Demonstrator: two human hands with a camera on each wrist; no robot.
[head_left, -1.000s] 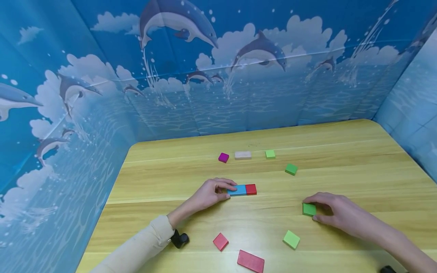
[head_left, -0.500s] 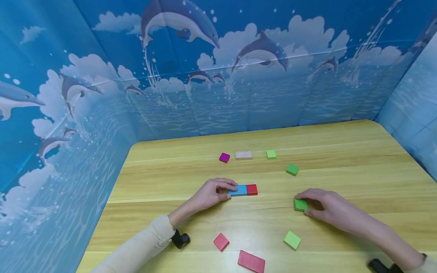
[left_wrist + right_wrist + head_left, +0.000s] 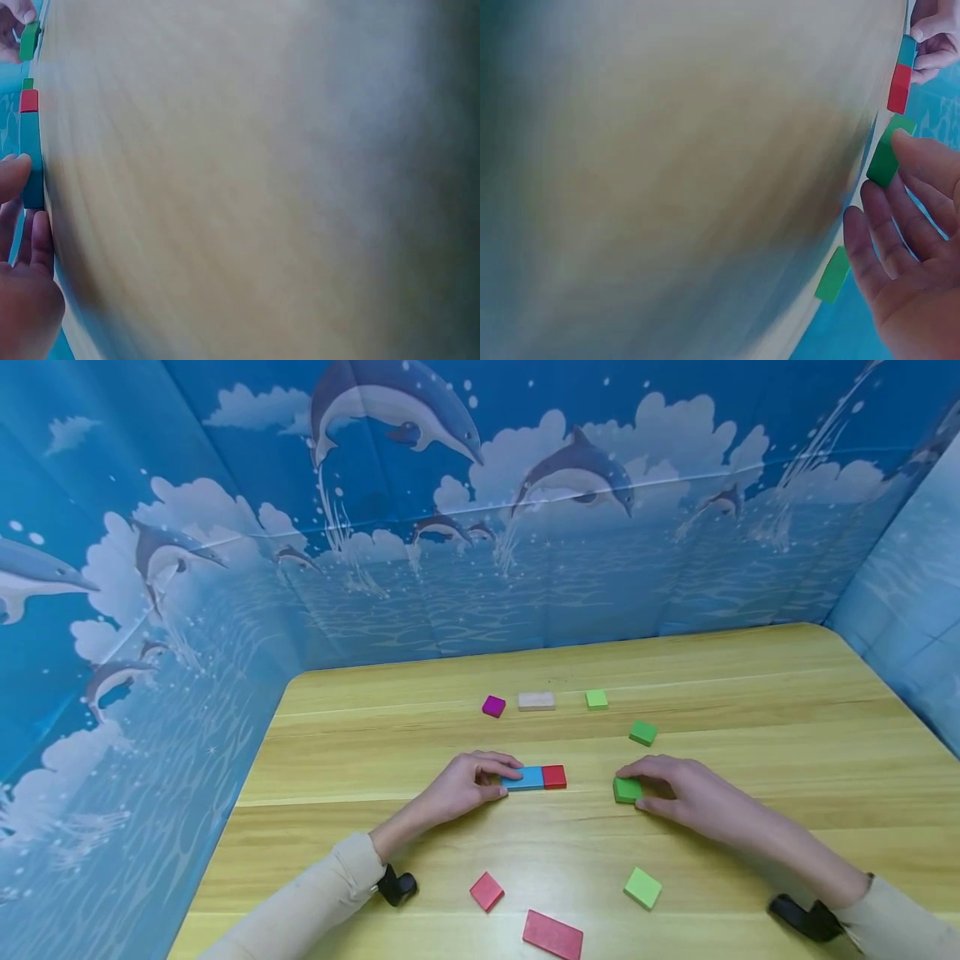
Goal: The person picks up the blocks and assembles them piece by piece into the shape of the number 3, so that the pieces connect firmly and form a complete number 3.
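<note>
In the head view my left hand (image 3: 461, 787) holds the left end of a blue rectangular block (image 3: 527, 778) between thumb and fingers. A red square block (image 3: 554, 777) sits flush against the blue block's right end. To the right, my right hand (image 3: 686, 789) pinches a green square block (image 3: 627, 790) by its near and far edges, a short gap away from the red one. The right wrist view shows the thumb on one side of this green block (image 3: 885, 156) and fingers at the other; whether it touches the table cannot be told.
Behind lie a purple block (image 3: 493, 707), a whitish block (image 3: 536, 702), a light green block (image 3: 596, 699) and another green block (image 3: 642, 732). Nearer are a pink-red square (image 3: 487, 892), a pink-red rectangle (image 3: 552, 934) and a light green square (image 3: 642, 888) on the wooden table (image 3: 337, 735).
My right hand has moved left and slightly away from me with the green block, closing much of the distance to the red block. The left hand has stayed in place.
</note>
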